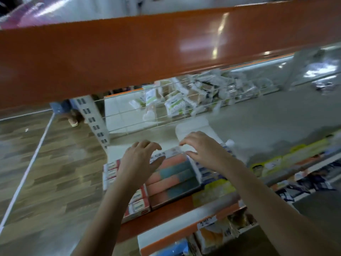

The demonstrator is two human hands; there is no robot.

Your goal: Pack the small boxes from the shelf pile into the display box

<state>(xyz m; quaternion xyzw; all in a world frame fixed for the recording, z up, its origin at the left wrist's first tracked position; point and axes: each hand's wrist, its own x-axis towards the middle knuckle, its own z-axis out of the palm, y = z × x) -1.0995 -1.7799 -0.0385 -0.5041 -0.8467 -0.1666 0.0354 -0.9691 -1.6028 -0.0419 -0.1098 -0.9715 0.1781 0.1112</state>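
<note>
Boxes fill the display box (177, 179) in front of me, long pink and blue-green ones lying side by side. It sits on the shelf (166, 217) with the orange edge. One small box (167, 153), white with dark print, is at the far end of the display box, between my two hands. My left hand (141, 159) has bent fingers over its left end and my thumb is under it, so I seem to be holding it. My right hand (201, 148) is at its right end with curled fingers, but the blur keeps me from telling if it grips. A pile of red and white boxes (137, 198) lies just left of the display box, partly under my left arm. A wire basket (184, 104) of white packs stands farther back.
</note>
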